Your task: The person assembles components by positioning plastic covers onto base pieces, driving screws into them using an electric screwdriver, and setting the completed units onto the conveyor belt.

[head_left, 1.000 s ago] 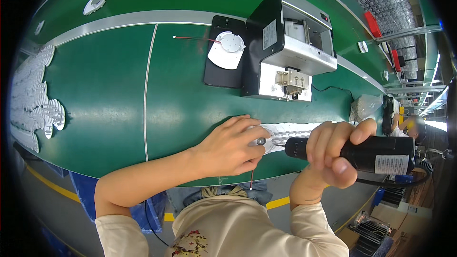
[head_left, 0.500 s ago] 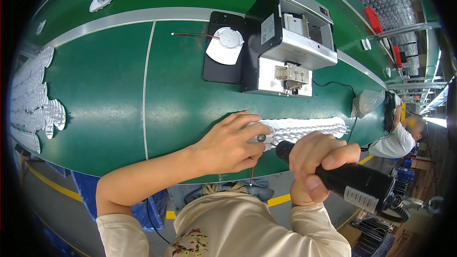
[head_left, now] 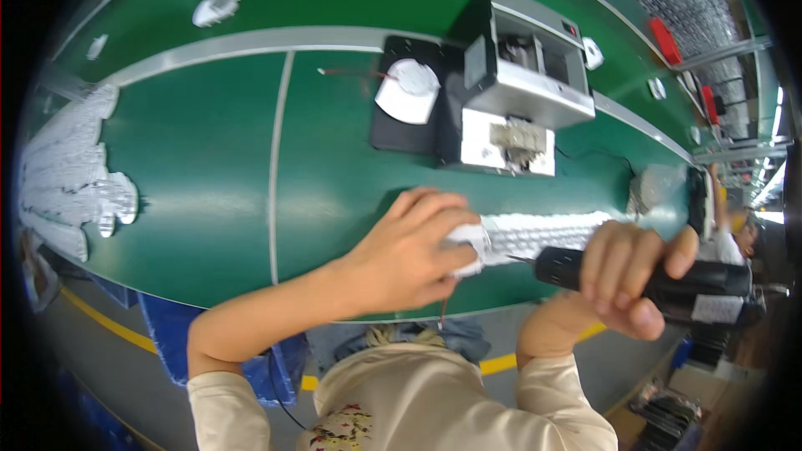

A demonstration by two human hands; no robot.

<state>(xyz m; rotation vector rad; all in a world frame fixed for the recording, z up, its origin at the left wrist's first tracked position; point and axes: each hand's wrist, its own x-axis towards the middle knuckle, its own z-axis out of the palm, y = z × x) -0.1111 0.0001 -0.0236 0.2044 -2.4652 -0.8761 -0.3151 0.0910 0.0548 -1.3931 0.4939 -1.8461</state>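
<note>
My left hand (head_left: 418, 249) is closed around a white plastic part (head_left: 470, 242) on the green bench, and a thin red wire hangs below it. In my right hand (head_left: 631, 271) lies a black electric screwdriver (head_left: 561, 268), gripped by its body. Its thin bit points left toward the white part, a small gap apart from it. Just right of my left hand runs a long row of overlapping white parts (head_left: 547, 230). My fingers cover much of the held part.
A screw feeder machine (head_left: 530, 100) stands behind my hands. Beside it, a black plate (head_left: 393, 129) bears a white part with a round disc (head_left: 409, 96) and red wire. White parts (head_left: 75, 171) are piled at far left. A plastic bag (head_left: 656, 186) and a co-worker are at right.
My right hand and the screwdriver have moved right, so the bit has come away from the white part. My left hand stays on that part. The whole view has shifted slightly.
</note>
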